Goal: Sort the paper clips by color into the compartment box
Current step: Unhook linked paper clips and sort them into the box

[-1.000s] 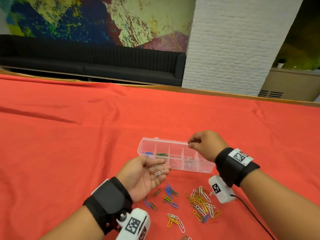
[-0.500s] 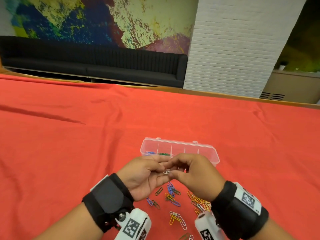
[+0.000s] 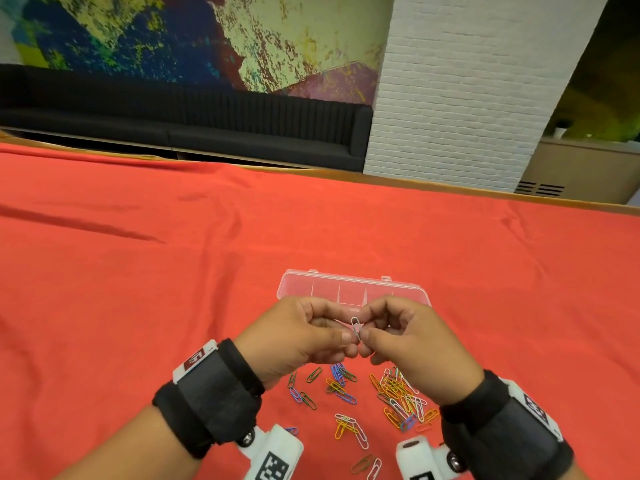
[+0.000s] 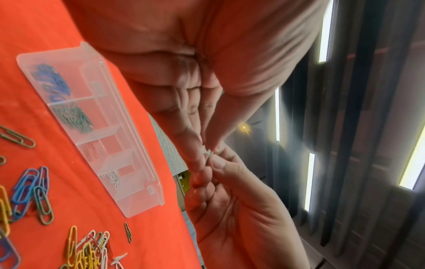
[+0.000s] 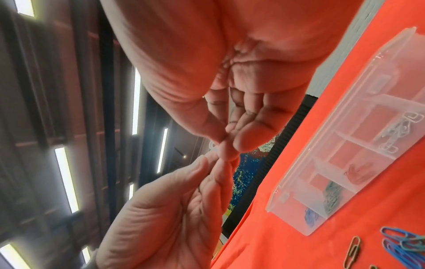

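Note:
Both hands meet above the red cloth, just in front of the clear compartment box. My left hand and my right hand each pinch the white paper clips held between them, two clips hooked together. The same white clips show at the fingertips in the left wrist view. The box holds blue, green, red and white clips in separate compartments. A loose pile of mixed-colour paper clips lies on the cloth under my hands.
The red tablecloth covers the whole table, with bare cloth left and right of the box. A black bench and a white brick pillar stand beyond the far table edge.
My right hand came back from over the box to my left hand. Both hands now pinch the white clips that lay in my left palm, and they have lifted slightly.

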